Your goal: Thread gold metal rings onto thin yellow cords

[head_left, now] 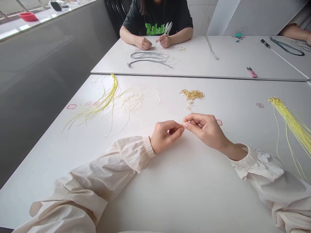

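Observation:
Above the white table (184,194), my left hand (167,135) and my right hand (206,131) meet at the fingertips. Both are closed in a pinch; whatever sits between the tips is too small to make out. Just beyond them lies a pile of small gold hooks (193,94), with a few loose ones nearer to me. To the left, a bundle of yellow cords (107,100) lies beside loosely coiled pale strands (132,98). Far to the right rests another bundle of yellow cords (291,119), with small gold ends gathered at its top.
Across the table seam, a person in a dark shirt (159,19) works with both hands near dark cords (150,58). Pink thread snips (251,72) and a black-capped pen-like tool (265,43) lie at the back right. Another person's arm (295,32) shows at the far right.

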Available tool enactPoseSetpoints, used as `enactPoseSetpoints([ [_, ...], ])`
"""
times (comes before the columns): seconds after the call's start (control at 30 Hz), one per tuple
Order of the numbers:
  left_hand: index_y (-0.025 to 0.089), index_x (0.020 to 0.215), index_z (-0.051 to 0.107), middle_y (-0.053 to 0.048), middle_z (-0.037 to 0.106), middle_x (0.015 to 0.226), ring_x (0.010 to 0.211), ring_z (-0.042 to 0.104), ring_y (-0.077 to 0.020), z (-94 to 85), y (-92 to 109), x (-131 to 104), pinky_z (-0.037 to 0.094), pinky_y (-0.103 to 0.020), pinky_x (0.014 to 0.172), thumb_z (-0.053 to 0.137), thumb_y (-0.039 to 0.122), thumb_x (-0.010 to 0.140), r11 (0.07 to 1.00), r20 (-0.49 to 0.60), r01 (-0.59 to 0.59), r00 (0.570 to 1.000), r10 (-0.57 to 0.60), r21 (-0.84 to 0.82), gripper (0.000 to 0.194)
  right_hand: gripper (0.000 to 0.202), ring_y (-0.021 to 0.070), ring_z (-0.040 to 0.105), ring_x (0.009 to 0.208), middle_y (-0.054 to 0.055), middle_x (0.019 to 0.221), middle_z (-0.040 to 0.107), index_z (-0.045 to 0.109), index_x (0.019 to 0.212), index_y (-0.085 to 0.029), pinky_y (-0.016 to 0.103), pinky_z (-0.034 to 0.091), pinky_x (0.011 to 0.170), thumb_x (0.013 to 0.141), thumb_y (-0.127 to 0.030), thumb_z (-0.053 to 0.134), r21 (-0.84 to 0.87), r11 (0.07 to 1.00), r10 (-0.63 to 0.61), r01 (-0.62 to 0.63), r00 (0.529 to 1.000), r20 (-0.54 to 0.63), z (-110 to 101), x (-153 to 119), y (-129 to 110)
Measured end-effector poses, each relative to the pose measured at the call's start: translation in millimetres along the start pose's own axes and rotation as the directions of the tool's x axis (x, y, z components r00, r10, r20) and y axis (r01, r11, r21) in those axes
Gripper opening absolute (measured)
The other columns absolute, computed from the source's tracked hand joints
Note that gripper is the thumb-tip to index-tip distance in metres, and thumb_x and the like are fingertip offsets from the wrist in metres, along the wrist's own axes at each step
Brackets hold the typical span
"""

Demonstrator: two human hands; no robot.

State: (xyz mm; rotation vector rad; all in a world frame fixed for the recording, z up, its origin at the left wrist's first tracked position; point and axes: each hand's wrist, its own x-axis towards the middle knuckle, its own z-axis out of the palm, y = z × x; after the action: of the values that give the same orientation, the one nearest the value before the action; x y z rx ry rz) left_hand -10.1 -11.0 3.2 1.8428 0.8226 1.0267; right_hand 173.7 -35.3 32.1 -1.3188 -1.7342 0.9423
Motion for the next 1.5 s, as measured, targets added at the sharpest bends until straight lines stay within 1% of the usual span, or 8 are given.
enactPoseSetpoints([
  [0.1, 0.015, 0.07, 0.066, 0.001, 0.057, 0.058, 0.051, 0.043, -0.0078, 0.7, 1.3, -2.1, 0.04, -0.023, 0.053, 0.064, 0.026, 0.086, 1.0, 0.005, -0.027, 1.0, 0.027, -0.014, 0.02, 0.017, 0.0091, 0.027, 0.053, -0.005, 0.056, 0.03, 0.067, 0.078, -0.017, 0.027, 0.023, 0.051, 0.087, -0.031, 0.063, 0.073, 0.992, 0.096, -0.098, 0.995, 0.039, -2.4, 3.5, -0.8],
  [0.27, 0.015, 0.069, 0.065, 0.0, 0.057, 0.059, 0.051, 0.043, -0.008, 0.5, 2.5, -4.0, 0.04, -0.023, 0.053, 0.064, 0.026, 0.086, 0.999, 0.005, -0.044, 0.999, 0.044, -0.011, 0.02, 0.026, 0.0108, 0.043, 0.063, 0.001, 0.071, 0.056, 0.067, 0.077, -0.016, 0.026, 0.032, 0.058, 0.084, -0.041, 0.067, 0.226, 0.951, 0.172, -0.21, 0.97, 0.174, -6.5, 8.3, 1.3],
  [0.57, 0.015, 0.071, 0.067, -0.001, 0.061, 0.059, 0.054, 0.049, -0.0091, -0.5, 2.7, -2.7, 0.042, -0.023, 0.054, 0.066, 0.03, 0.086, 0.995, -0.086, 0.043, 0.995, -0.051, -0.092, 0.022, 0.025, 0.0094, 0.034, 0.059, -0.001, 0.067, 0.046, 0.063, 0.08, -0.017, 0.026, 0.027, 0.055, 0.086, -0.041, 0.066, 0.308, 0.913, 0.2, -0.268, 0.951, 0.236, -6.3, 9.0, 9.2],
  [0.77, 0.014, 0.073, 0.069, -0.002, 0.064, 0.062, 0.058, 0.057, -0.0103, 0.1, -0.3, 5.1, 0.046, -0.022, 0.057, 0.068, 0.032, 0.086, 0.97, -0.166, 0.166, 0.966, -0.196, -0.176, 0.022, 0.015, 0.0099, 0.028, 0.053, -0.005, 0.057, 0.031, 0.058, 0.083, -0.019, 0.026, 0.026, 0.053, 0.093, -0.028, 0.054, 0.053, 0.999, 0.0, -0.001, 1.0, 0.018, 9.8, -4.4, 9.8],
  [0.93, 0.014, 0.073, 0.069, -0.002, 0.065, 0.063, 0.058, 0.058, -0.0106, 0.2, -0.1, 8.1, 0.047, -0.023, 0.058, 0.068, 0.03, 0.086, 0.975, -0.178, 0.171, 0.964, -0.196, -0.144, 0.021, 0.013, 0.0121, 0.037, 0.056, -0.004, 0.057, 0.039, 0.059, 0.086, -0.021, 0.028, 0.037, 0.064, 0.093, -0.015, 0.049, -0.276, 0.919, -0.307, 0.283, 0.95, -0.048, 14.0, -9.0, 10.0],
  [1.1, 0.014, 0.076, 0.07, -0.002, 0.065, 0.063, 0.056, 0.054, -0.0099, -1.0, -1.9, 7.5, 0.044, -0.022, 0.054, 0.066, 0.03, 0.086, 0.992, -0.118, 0.117, 0.986, -0.121, -0.039, 0.02, 0.014, 0.0117, 0.038, 0.054, -0.004, 0.056, 0.043, 0.058, 0.084, -0.021, 0.029, 0.038, 0.068, 0.092, -0.014, 0.05, -0.33, 0.869, -0.396, 0.369, 0.918, -0.017, 9.3, -4.6, 7.9],
  [1.23, 0.014, 0.073, 0.069, 0.0, 0.062, 0.06, 0.052, 0.047, -0.0081, -0.7, -4.3, 4.7, 0.04, -0.021, 0.051, 0.064, 0.031, 0.087, 0.998, -0.052, 0.062, 0.997, -0.061, 0.012, 0.023, 0.014, 0.0102, 0.031, 0.052, -0.005, 0.055, 0.037, 0.058, 0.082, -0.02, 0.03, 0.038, 0.07, 0.093, -0.016, 0.05, -0.306, 0.895, -0.325, 0.323, 0.944, 0.045, 3.6, -2.7, 3.0],
  [1.5, 0.015, 0.071, 0.066, 0.0, 0.06, 0.06, 0.052, 0.046, -0.0082, 1.4, 0.7, -3.6, 0.042, -0.023, 0.054, 0.063, 0.027, 0.087, 0.999, 0.05, 0.014, 0.999, -0.012, -0.035, 0.021, 0.015, 0.0098, 0.031, 0.052, -0.004, 0.057, 0.032, 0.065, 0.079, -0.021, 0.026, 0.025, 0.051, 0.089, -0.03, 0.059, -0.137, 0.991, 0.004, 0.004, 0.998, 0.06, -5.8, 3.6, -2.9],
])
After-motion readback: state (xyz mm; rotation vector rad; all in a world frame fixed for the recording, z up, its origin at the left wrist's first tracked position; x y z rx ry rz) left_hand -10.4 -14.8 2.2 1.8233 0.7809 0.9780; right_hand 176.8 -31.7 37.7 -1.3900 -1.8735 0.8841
